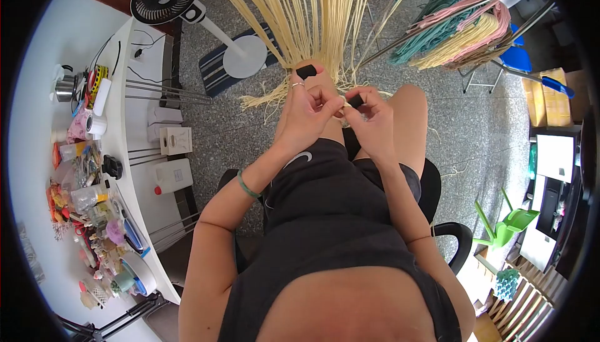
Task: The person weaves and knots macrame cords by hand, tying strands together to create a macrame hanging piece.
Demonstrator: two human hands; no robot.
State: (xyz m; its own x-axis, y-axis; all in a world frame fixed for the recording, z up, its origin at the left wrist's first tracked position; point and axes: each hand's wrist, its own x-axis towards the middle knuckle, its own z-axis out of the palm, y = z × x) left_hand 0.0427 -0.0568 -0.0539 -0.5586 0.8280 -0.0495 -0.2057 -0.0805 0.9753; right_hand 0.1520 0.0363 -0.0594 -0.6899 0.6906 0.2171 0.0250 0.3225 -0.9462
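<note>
My left hand (305, 109) and my right hand (370, 122) meet above my lap, fingertips nearly touching. Both are closed in a pinch on a bit of cream cord (344, 107), most of which the fingers hide. Black wraps cover a finger on each hand, and a ring shows on the left one. Just beyond them, many long cream cords (306, 14) hang in a curtain from the top of the view. Their loose ends (265, 100) spread out low, beside and behind my knees.
A fan (244, 54) stands ahead on the left. Teal, pink and yellow cord bundles (459, 23) hang on a rack at right. Along the left runs a white table (140, 217) crowded with small items. A green plastic object (509, 226) and cardboard boxes (550, 98) are at right.
</note>
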